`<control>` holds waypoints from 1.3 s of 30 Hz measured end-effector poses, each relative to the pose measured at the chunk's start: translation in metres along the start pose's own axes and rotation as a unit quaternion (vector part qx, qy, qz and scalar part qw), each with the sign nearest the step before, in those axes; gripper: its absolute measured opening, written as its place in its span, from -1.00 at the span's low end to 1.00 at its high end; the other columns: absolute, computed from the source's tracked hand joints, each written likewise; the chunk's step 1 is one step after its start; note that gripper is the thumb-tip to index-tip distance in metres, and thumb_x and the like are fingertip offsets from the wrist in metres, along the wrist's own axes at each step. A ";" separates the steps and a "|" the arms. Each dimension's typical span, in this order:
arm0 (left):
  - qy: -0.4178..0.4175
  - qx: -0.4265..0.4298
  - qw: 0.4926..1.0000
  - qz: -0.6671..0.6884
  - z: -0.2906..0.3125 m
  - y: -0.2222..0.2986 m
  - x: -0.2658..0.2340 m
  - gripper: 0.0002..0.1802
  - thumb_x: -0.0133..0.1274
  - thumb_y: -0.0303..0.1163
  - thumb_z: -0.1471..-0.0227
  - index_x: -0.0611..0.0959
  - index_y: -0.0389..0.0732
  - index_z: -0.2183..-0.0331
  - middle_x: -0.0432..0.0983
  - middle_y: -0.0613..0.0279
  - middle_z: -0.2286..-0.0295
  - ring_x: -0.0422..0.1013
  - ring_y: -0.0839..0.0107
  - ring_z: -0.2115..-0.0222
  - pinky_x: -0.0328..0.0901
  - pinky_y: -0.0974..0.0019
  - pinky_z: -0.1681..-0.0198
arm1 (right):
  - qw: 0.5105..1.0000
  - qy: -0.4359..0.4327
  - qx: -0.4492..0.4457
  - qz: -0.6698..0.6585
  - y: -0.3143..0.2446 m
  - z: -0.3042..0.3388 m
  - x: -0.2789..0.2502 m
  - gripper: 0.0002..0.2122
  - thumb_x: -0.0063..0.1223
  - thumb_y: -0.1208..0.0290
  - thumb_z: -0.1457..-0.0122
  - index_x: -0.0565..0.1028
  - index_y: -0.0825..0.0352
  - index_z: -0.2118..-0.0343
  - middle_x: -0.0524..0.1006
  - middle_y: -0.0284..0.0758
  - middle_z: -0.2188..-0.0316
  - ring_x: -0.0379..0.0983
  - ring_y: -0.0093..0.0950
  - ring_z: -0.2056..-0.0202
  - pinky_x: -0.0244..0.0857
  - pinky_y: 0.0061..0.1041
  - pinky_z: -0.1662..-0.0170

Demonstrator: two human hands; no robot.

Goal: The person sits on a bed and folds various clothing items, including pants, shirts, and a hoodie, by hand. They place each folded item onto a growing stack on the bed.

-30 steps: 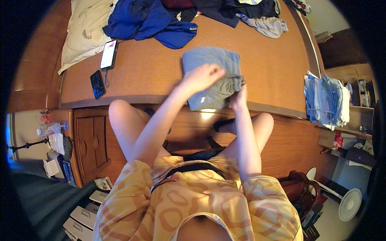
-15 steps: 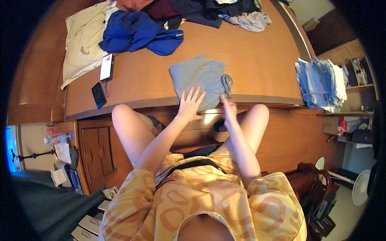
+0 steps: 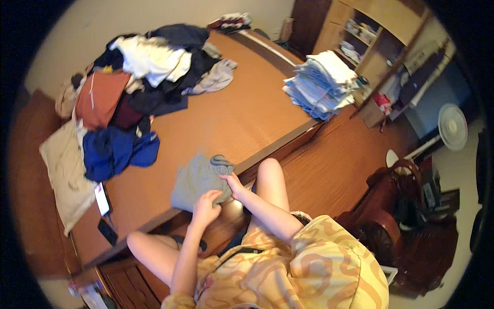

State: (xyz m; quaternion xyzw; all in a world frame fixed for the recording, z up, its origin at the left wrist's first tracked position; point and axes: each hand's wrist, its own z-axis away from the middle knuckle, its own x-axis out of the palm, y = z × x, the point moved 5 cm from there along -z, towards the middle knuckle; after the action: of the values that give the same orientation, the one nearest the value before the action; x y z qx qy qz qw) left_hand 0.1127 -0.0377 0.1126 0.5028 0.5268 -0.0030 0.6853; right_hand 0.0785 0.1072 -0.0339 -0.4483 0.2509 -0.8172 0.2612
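Garment: grey folded cloth [image 3: 199, 178] lies flat at near edge of wooden platform [image 3: 247, 113].
Left hand [image 3: 206, 206]: curled, gripping near hem.
Right hand [image 3: 234, 184]: pinching right corner.
Advice: keep edges aligned, smooth creases outward.
Surroundings: unsorted clothes pile [image 3: 139, 77] behind; folded stack [image 3: 321, 85] well apart.
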 end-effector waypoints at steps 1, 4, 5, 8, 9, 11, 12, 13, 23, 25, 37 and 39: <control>0.013 0.047 0.999 0.023 0.001 0.015 -0.004 -0.49 -0.02 -0.54 0.26 0.51 -0.17 0.12 0.35 0.08 0.09 0.30 0.12 0.09 0.20 0.21 0.00 | 1.000 0.012 -0.029 -0.006 -0.018 0.013 0.008 -0.61 -0.03 0.45 -0.03 0.27 0.31 0.03 0.41 -0.23 0.12 0.33 -0.36 0.09 0.22 -0.30 0.02; 0.098 0.077 0.988 0.095 0.014 0.064 -0.028 -0.55 -0.01 -0.61 0.20 0.51 -0.18 0.15 0.37 0.08 0.16 0.32 0.14 0.13 0.21 0.23 0.03 | 0.997 -0.009 -0.079 -0.017 -0.098 0.043 0.025 -0.62 -0.03 0.47 -0.02 0.27 0.31 0.05 0.42 -0.23 0.14 0.34 -0.36 0.11 0.22 -0.32 0.03; 0.118 0.077 0.987 0.078 0.020 0.066 -0.031 -0.59 -0.02 -0.64 0.19 0.52 -0.19 0.18 0.38 0.09 0.20 0.34 0.15 0.15 0.23 0.24 0.05 | 0.992 -0.011 -0.122 0.016 -0.132 0.052 0.027 -0.61 -0.03 0.47 -0.02 0.26 0.31 0.04 0.43 -0.24 0.15 0.36 -0.34 0.13 0.25 -0.32 0.04; 0.141 0.038 0.985 0.090 0.035 0.052 -0.024 -0.75 -0.05 -0.69 0.15 0.56 -0.23 0.36 0.39 0.09 0.33 0.38 0.20 0.29 0.28 0.30 0.19 | 0.987 -0.014 -0.160 0.001 -0.229 0.050 0.011 -0.55 0.10 0.37 0.03 0.28 0.26 0.03 0.45 -0.26 0.15 0.39 -0.33 0.12 0.27 -0.24 0.03; 0.154 0.024 0.984 0.084 0.039 0.042 -0.019 -0.77 -0.06 -0.69 0.15 0.56 -0.24 0.37 0.38 0.09 0.34 0.38 0.20 0.32 0.28 0.31 0.22 | 0.984 -0.027 -0.176 -0.013 -0.260 0.041 0.005 -0.57 0.04 0.38 -0.01 0.25 0.27 0.03 0.43 -0.23 0.15 0.41 -0.31 0.15 0.29 -0.23 0.04; 0.167 0.010 0.983 0.071 0.040 0.036 -0.007 -0.78 -0.07 -0.70 0.14 0.55 -0.25 0.38 0.37 0.09 0.37 0.37 0.23 0.35 0.29 0.33 0.26 | 0.966 -0.027 -0.257 0.006 -0.345 0.044 -0.012 -0.59 0.02 0.37 -0.04 0.27 0.26 0.02 0.43 -0.26 0.13 0.38 -0.36 0.10 0.26 -0.27 0.00; 0.148 -0.039 0.982 0.108 0.044 0.031 -0.005 -0.78 -0.08 -0.71 0.14 0.55 -0.26 0.39 0.36 0.10 0.38 0.38 0.27 0.37 0.29 0.36 0.28 | 0.962 -0.002 -0.273 0.022 -0.381 0.055 0.002 -0.61 -0.01 0.36 -0.07 0.26 0.25 0.01 0.41 -0.27 0.11 0.36 -0.35 0.08 0.24 -0.26 -0.01; 0.141 -0.007 0.988 0.063 0.040 0.040 -0.006 -0.78 -0.09 -0.71 0.14 0.55 -0.27 0.39 0.36 0.11 0.39 0.38 0.29 0.41 0.30 0.38 0.31 | 0.951 0.001 -0.310 0.007 -0.422 0.056 0.000 -0.62 -0.05 0.36 -0.09 0.24 0.25 0.01 0.40 -0.28 0.09 0.35 -0.33 0.07 0.24 -0.22 -0.01; 0.102 -0.039 0.992 0.069 -0.028 0.035 0.003 -0.80 -0.12 -0.74 0.13 0.53 -0.31 0.41 0.33 0.15 0.43 0.35 0.39 0.49 0.28 0.43 0.38 | 0.902 0.063 -0.418 0.088 -0.766 0.062 -0.088 -0.71 0.10 0.34 -0.03 0.39 0.37 0.22 0.48 -0.18 0.27 0.43 -0.32 0.20 0.41 -0.30 0.21; 0.110 -0.058 0.990 0.070 -0.034 0.025 0.006 -0.79 -0.13 -0.75 0.16 0.53 -0.32 0.43 0.33 0.15 0.44 0.34 0.40 0.49 0.27 0.44 0.39 | 0.880 0.179 -0.376 0.227 -0.786 0.051 -0.161 -0.47 0.15 0.37 0.00 0.16 0.45 0.02 0.37 -0.07 0.13 0.45 -0.20 0.24 0.42 -0.10 0.26; 0.067 -0.116 0.988 0.079 -0.041 0.000 0.026 -0.78 -0.14 -0.78 0.19 0.54 -0.32 0.47 0.35 0.17 0.47 0.35 0.43 0.50 0.26 0.45 0.41 | 0.775 0.364 -0.406 0.319 -0.738 0.008 -0.194 -0.21 0.22 0.55 0.15 0.01 0.21 -0.16 0.34 -0.09 0.06 0.32 -0.22 0.07 0.32 -0.24 0.14; 0.063 -0.118 0.988 0.084 -0.049 -0.001 0.027 -0.78 -0.14 -0.78 0.18 0.54 -0.32 0.46 0.35 0.17 0.47 0.35 0.42 0.50 0.27 0.45 0.41 | 0.736 0.318 -0.508 0.316 -0.754 0.015 -0.172 -0.27 0.18 0.58 0.12 0.06 0.23 -0.15 0.34 -0.10 0.05 0.31 -0.24 0.07 0.29 -0.33 0.11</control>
State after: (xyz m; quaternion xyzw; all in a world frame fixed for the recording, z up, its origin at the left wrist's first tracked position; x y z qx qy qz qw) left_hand 0.0893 0.0095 0.0957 0.4601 0.5217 0.1481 0.7030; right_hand 0.0186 0.7729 0.3557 -0.1231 0.8243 -0.5337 0.1429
